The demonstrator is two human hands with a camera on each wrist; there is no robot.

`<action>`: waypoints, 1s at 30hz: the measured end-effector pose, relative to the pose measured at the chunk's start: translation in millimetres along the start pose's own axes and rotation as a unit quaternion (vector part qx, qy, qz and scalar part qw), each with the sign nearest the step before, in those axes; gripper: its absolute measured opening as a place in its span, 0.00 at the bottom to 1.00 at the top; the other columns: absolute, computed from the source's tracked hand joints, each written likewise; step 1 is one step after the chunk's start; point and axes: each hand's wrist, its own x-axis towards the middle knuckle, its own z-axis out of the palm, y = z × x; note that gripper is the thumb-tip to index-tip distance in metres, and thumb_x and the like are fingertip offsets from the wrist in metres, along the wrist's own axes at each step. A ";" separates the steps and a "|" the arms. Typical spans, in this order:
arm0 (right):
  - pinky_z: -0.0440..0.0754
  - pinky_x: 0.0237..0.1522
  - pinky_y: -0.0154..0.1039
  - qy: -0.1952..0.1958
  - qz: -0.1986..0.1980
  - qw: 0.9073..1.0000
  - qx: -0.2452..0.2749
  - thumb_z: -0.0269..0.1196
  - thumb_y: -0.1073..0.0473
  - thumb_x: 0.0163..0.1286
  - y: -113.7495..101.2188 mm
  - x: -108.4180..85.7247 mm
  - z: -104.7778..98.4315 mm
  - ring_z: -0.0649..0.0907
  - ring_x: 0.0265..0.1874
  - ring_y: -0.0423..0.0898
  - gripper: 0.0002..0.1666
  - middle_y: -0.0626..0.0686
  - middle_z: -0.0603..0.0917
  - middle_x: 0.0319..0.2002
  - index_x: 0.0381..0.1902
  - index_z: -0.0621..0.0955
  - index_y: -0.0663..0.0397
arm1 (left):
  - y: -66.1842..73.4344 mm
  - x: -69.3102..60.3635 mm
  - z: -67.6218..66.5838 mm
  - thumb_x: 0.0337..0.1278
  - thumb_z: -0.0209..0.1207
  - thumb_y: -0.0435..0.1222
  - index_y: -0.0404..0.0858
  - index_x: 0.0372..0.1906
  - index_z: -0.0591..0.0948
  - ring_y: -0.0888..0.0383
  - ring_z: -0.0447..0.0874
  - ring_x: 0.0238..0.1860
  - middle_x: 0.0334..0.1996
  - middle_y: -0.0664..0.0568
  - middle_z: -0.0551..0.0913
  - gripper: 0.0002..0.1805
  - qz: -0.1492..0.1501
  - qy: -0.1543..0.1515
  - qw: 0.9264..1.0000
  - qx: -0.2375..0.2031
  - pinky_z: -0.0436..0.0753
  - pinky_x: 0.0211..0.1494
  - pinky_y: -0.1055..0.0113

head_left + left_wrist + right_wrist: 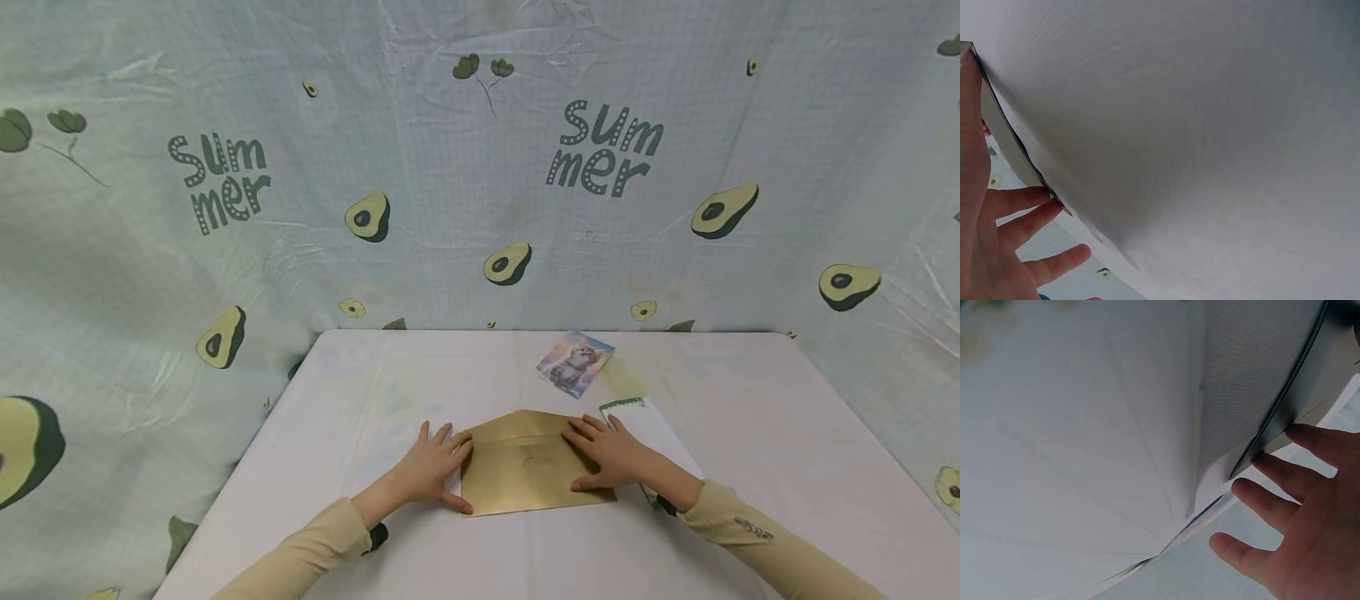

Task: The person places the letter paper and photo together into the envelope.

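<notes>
A gold envelope (525, 471) lies on the table in the head view, its pointed flap (522, 423) unfolded toward the far side. My left hand (431, 467) touches its left edge, thumb at the near corner and spread fingers farther up. Over the right part of the envelope rests my right hand (611, 454), fingers spread and fairly straight. In the left wrist view the left hand's fingers (1025, 228) meet the envelope's edge (1007, 125). The right wrist view shows the right hand (1304, 506) with two fingertips at the envelope's dark edge (1279, 403).
A sheet with a green printed border (660, 429) lies partly under my right hand and forearm. Farther back is a kitten picture card (575, 364). The pale tabletop (420, 367) meets a curtain with avocado prints (465, 167) behind and at the sides.
</notes>
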 end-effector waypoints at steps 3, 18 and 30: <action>0.53 0.58 0.66 -0.001 -0.001 1.000 -0.001 0.59 0.33 0.52 -0.3 1.2 -1.0 0.61 0.64 0.62 0.49 0.61 0.61 0.65 0.64 0.63 0.57 | -0.7 0.8 0.2 0.28 0.53 0.72 0.37 0.59 0.69 0.42 0.66 0.58 0.58 0.48 0.68 0.53 -0.001 0.000 1.000 -0.005 0.66 0.51 0.37; 0.53 0.58 0.66 -0.007 -0.003 1.000 0.003 0.60 0.34 0.51 -0.6 2.1 -2.9 0.62 0.63 0.62 0.49 0.62 0.60 0.65 0.64 0.63 0.57 | -2.0 2.8 4.1 0.28 0.54 0.72 0.38 0.59 0.69 0.40 0.65 0.59 0.58 0.48 0.67 0.53 -0.007 -0.005 1.000 -0.011 0.65 0.50 0.35; 0.54 0.57 0.66 0.002 -0.004 1.000 0.007 0.60 0.34 0.52 0.9 0.5 -1.5 0.62 0.63 0.61 0.49 0.61 0.61 0.65 0.64 0.63 0.56 | -3.7 2.9 -0.9 0.27 0.54 0.73 0.39 0.60 0.67 0.39 0.63 0.61 0.60 0.48 0.67 0.55 -0.001 -0.029 0.999 -0.021 0.63 0.52 0.34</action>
